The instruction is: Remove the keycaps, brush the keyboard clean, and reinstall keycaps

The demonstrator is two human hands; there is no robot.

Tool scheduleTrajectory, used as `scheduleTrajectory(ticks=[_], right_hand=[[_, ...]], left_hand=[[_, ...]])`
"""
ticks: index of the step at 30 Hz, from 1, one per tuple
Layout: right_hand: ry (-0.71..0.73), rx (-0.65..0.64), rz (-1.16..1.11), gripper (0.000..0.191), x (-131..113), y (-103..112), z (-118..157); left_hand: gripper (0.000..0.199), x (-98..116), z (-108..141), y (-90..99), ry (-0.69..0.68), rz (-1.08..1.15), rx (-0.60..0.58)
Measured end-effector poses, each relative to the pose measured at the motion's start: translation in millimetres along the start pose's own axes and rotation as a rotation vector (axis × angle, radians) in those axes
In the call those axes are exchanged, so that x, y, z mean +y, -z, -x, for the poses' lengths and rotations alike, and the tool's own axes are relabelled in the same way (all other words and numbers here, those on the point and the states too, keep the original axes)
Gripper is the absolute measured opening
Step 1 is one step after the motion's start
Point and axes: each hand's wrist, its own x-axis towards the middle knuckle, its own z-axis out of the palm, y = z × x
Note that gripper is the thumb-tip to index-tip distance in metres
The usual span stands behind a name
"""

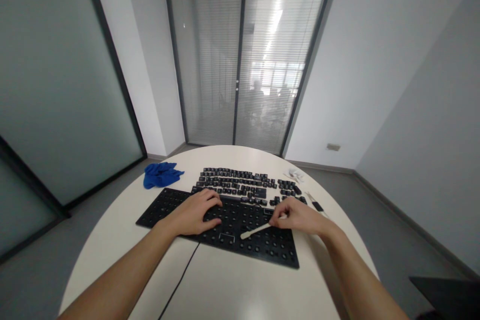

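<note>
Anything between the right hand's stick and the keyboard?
Nothing visible. The right hand holds the pale stick with its wide end at the keyboard; whether they touch is unclear. The left hand is farther left, and the loose keycaps lie beyond the keyboard.

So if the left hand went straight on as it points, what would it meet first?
Passing across the keyboard, the left hand would likely meet the loose keycaps just beyond it first, though depth is unclear.
</note>
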Motion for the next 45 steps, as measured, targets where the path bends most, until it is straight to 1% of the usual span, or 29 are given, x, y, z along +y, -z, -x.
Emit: scheduleTrajectory(ticks=[2, 4, 8, 10, 14, 18, 25, 29, 33, 39, 43, 45], right_hand=[[0.022, 0.038, 0.029, 0.022, 3, 2, -1], [0.037, 0.094, 0.076, 0.028, 6, 4, -2], [0.029, 0.206, 0.13, 0.034, 10, 7, -4], [0.022, 0.22, 0.134, 0.036, 13, 8, -4], [0.023, 0.212, 0.134, 0.037, 15, 8, -4], [0.032, 0.205, 0.157, 0.037, 11, 5, -4], [0.099, 0.047, 0.121, 0.026, -14, -11, -2], [0.124, 0.003, 0.107, 0.024, -21, -18, -1], [0.09, 0.028, 0.121, 0.027, -15, -14, -3], [0.038, 0.192, 0.163, 0.036, 1, -4, -6], [0.03, 0.208, 0.135, 0.038, 6, -3, -7], [0.038, 0.203, 0.138, 0.038, 6, -2, -6]], left_hand=[[0.029, 0, 0, -0.1, 0.008, -0.009, -0.003], [0.023, -1, 0, -0.3, 0.017, -0.015, -0.003], [0.013, -4, 0, -0.4, 0.033, -0.015, -0.002], [0.012, -6, 0, -0.2, 0.041, -0.018, -0.008], [0.012, -7, 1, 1.1, 0.059, -0.029, -0.011], [0.012, -8, 2, 3.6, 0.092, -0.043, 0.002], [0.012, -10, 3, 5.7, 0.137, -0.11, -0.001], [0.013, -11, 4, 6.1, 0.155, -0.129, 0.001], [0.018, -12, 5, 6.4, 0.158, -0.111, 0.021], [0.031, -7, 6, 6.9, 0.091, -0.043, 0.063], [0.053, 0, 4, 4.1, 0.008, 0.005, 0.021], [0.057, 2, 3, 2.3, -0.021, 0.015, -0.007]])
